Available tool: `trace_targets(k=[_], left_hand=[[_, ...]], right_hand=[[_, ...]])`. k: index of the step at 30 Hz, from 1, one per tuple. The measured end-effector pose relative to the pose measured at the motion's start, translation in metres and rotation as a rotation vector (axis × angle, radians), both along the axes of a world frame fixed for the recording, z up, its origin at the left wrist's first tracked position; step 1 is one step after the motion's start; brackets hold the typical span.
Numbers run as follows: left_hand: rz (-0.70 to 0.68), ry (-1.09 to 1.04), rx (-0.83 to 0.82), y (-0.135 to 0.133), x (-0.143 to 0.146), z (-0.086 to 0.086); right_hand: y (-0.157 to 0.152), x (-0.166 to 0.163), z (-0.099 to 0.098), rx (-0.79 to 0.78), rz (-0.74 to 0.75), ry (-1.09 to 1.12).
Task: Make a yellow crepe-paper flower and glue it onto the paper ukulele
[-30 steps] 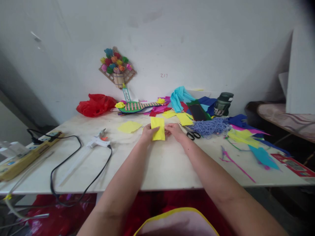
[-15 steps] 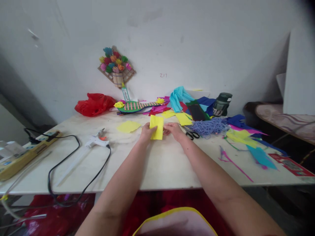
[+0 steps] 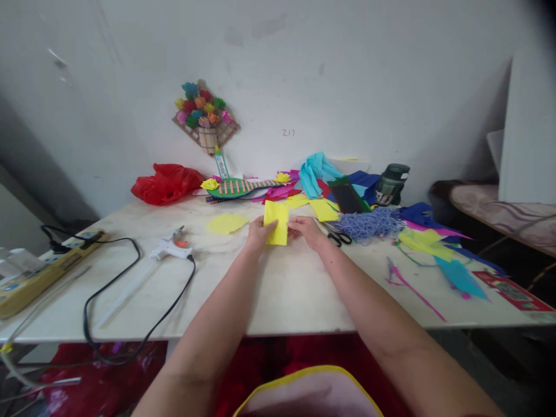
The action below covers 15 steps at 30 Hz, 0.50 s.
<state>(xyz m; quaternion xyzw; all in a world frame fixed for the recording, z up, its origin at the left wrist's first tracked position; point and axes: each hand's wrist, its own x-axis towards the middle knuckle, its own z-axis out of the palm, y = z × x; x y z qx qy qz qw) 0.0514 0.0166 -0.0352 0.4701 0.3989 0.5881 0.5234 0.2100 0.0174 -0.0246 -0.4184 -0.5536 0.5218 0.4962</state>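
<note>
A rectangle of yellow crepe paper is held upright above the table. My left hand grips its left side, the thumb lying across the front. At the right edge, my right hand has its fingertips pinched on the paper. The fingers behind the sheet are hidden. Just right of that hand lie black-handled scissors. Another yellow sheet lies flat to the left of my hands.
A white glue gun with its black cord lies left, near a power strip. Behind are a red plastic bag, coloured paper sheets and a dark jar. Purple paper shreds lie right. A flower decoration hangs on the wall.
Almost nothing differs. The yellow paper has shifted very slightly upward in view, with both hands keeping their hold.
</note>
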Motion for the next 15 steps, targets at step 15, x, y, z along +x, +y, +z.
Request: trace_targets(k=[15], left_hand=[[0.018, -0.169, 0.140, -0.003, 0.005, 0.007]], right_hand=[[0.000, -0.012, 0.008, 0.555, -0.144, -0.005]])
